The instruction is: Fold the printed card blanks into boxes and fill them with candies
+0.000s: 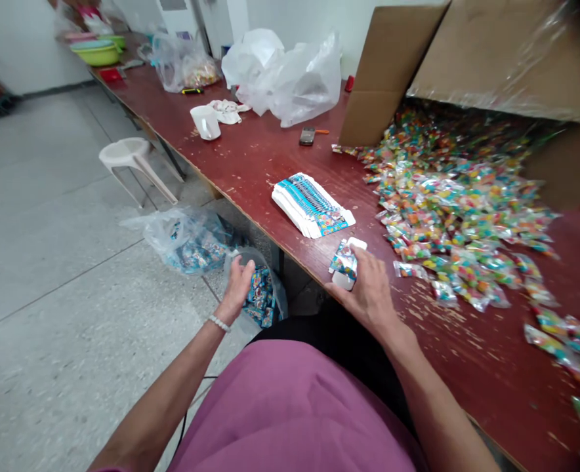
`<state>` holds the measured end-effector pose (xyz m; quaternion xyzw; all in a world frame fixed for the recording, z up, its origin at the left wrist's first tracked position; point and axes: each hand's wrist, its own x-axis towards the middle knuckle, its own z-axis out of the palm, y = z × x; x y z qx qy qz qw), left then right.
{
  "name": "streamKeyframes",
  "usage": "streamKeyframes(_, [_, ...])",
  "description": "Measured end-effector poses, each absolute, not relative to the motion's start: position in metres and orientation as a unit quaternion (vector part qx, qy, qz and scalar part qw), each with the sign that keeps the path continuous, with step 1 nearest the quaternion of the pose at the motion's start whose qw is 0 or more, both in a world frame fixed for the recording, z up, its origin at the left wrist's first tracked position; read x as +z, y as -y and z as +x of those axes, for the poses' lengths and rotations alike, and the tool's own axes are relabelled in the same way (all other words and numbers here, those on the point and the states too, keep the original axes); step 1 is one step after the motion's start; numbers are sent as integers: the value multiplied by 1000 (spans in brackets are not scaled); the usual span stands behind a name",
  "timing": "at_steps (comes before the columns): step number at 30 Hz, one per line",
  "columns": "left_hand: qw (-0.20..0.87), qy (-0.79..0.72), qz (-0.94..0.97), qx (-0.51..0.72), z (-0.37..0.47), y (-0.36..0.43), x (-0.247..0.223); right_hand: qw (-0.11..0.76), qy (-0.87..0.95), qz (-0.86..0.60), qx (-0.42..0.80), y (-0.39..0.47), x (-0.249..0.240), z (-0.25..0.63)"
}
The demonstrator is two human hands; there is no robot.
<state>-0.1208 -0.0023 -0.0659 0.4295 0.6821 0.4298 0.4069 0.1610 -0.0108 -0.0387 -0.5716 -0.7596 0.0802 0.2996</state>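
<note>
My right hand grips a small blue printed candy box at the table's front edge, thumb on the near side and fingers on the far side. White end flaps stick out from this box. Beyond it lies a row of flattened blue-and-white cartons, overlapping one another. My left hand, with a beaded bracelet at the wrist, is off the table above a bag of small blue boxes. Its thumb and fingers are apart, and nothing shows between them.
Wrapped candies spill from a large cardboard box across the right of the red table. A second plastic bag of blue packs lies on the floor near a white stool. Farther back are a white mug and a phone.
</note>
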Motion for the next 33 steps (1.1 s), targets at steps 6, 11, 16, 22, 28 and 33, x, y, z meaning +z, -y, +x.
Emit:
streamKeyframes(6, [361,-643,546,398,-83,-5,-50,142,734,-656,98,-37,-28,195])
streamKeyframes(11, [174,-565,739,323,-23,-3,-17,66,734,-666,111,-47,-14,188])
streamKeyframes(16, [61,-555,807,191,2,-13,-12,71,745,-652,121,-40,-12,189])
streamKeyframes(22, [27,-529,834,156,4,-25,-16,105,801,-560,182,-54,-9,188])
streamKeyframes(28, [202,-503,792,281,-8,1,-19,84,746,-627,208,-53,-10,187])
streamKeyframes(33, [543,-532,588,278,-19,34,-29,120,715,-649,231,-29,-13,191])
